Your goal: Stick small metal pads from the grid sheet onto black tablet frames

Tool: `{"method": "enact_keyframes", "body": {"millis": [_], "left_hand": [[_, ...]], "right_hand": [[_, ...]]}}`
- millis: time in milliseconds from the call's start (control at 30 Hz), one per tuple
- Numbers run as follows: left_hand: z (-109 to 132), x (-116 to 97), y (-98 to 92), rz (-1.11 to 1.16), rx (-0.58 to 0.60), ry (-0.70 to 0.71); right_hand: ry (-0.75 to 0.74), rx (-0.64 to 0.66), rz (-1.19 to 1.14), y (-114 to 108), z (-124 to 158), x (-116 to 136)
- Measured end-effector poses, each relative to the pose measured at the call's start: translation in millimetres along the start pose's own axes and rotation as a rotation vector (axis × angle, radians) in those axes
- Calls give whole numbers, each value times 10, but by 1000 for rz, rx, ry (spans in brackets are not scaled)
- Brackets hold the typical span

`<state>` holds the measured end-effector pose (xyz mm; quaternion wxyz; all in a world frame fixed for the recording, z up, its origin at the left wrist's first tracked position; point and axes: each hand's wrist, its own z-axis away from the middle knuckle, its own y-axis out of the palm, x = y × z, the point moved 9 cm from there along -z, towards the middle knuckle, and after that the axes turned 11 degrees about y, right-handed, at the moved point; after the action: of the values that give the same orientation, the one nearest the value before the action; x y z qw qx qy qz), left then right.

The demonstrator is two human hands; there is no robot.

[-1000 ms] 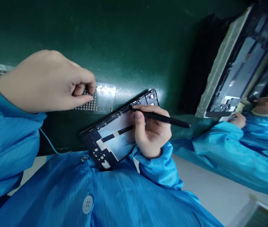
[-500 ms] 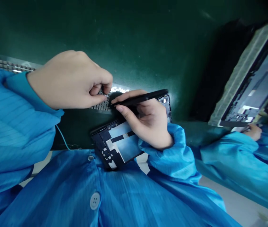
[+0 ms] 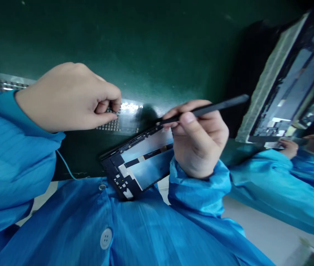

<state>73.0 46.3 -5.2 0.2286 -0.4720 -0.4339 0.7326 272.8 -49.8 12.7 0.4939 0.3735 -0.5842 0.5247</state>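
My left hand is closed, thumb and curled fingers pinched at a clear sheet dotted with rows of small grey squares. My right hand grips black tweezers between thumb and fingers, their tips pointing left over the upper edge of an opened tablet. Whether the tips hold a small piece is too fine to make out. The tablet lies tilted at the table's near edge against my blue smock, its inner side up. My right hand covers its right end.
The table is dark green. At the right, a dark tray with a pale padded edge holds more opened tablet parts. Beside it are a co-worker's hand and blue sleeve.
My right hand with the tweezers has moved right, from beside my left hand to the tablet's upper edge. My left hand stays at the sheet. The whole view has shifted slightly.
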Motion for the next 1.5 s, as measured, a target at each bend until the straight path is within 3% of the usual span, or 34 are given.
{"method": "enact_keyframes", "body": {"millis": [100,167,467,600,700,767,900,1000,1333,1433,1500], "left_hand": [[13,28,15,13,-32,16],[22,73,28,30,-62,9],[40,147,72,55,-60,-13],[44,110,24,20,-87,16],[39,80,7,3,-76,20],[32,62,4,3,-52,12],[3,31,5,13,-9,-22],[-24,56,34,-5,29,-98],[-30,96,56,-10,55,-172],[-45,111,12,-8,31,-140],[-37,75,-37,33,-15,-92]], "right_hand": [[-94,-312,38,-374,217,-81],[-105,-342,70,-410,300,-152],[-115,-255,172,-288,329,-227],[-196,-218,334,-221,379,-1],[-162,-197,282,-175,309,191],[-118,-72,245,-18,180,266],[-87,313,314,478,-16,241],[-75,376,315,604,-62,170],[-109,400,323,633,-48,169],[-16,393,121,537,-96,111],[58,302,-80,317,-83,63]]}}
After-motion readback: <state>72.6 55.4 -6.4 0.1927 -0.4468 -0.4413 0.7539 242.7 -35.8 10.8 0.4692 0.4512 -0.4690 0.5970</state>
